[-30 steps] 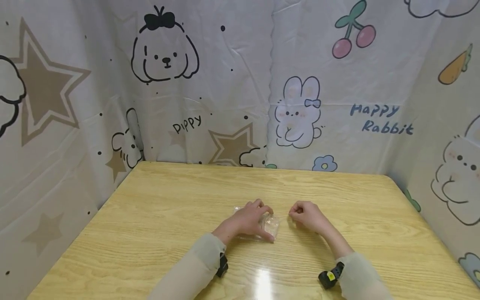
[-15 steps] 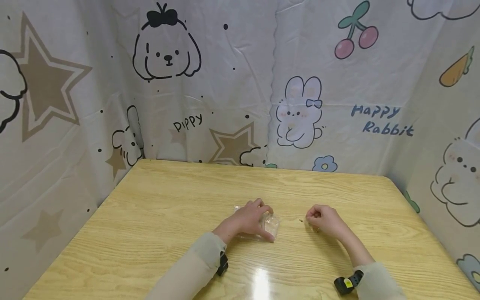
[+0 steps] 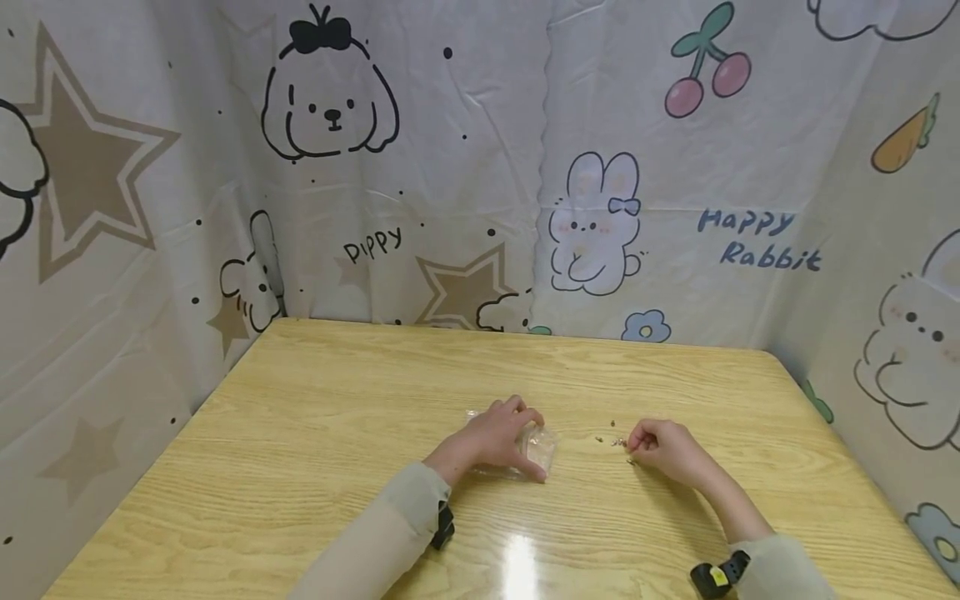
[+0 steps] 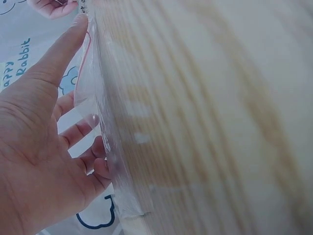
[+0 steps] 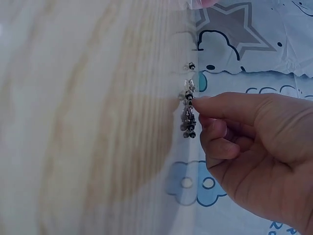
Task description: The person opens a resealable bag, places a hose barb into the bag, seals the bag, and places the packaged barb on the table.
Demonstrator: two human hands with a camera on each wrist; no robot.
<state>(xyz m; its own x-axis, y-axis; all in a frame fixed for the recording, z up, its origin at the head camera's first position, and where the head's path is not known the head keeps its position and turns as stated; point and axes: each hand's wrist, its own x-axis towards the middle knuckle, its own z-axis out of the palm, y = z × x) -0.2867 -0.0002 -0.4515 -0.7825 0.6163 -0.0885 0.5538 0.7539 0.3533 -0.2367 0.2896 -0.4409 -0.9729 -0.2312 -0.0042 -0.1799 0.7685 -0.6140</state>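
At the left, a white cloth curtain with printed brown stars and cartoon animals [image 3: 450, 150] stands beside and behind the pale yellow wood-grain table [image 3: 360, 408]. Next comes a light beige sleeve [image 3: 375, 537] with a small black device [image 3: 443, 527] at the wrist. The left hand [image 3: 491, 437] rests on a flat, clear plastic bag [image 3: 540, 454] on the table; its thumb is straight, the other fingers are spread and a little bent, touching the bag. A thin red line [image 4: 87, 54] runs along the bag, as the left wrist view shows. Both the left hand and the bag have stayed in the same place since one second ago.

To the right of the bag, several tiny, dark, shiny metallic-looking pieces [image 3: 618, 442] lie scattered on the table. Half a second ago, fewer of them could be seen there. The right hand [image 3: 667, 450] is just beside them, with its fingers curled and its fingertips at the pieces; I cannot tell if it pinches one. One second ago this hand was near the bag; now it has moved to the right, together with its black wrist device with a yellow mark [image 3: 716, 577].
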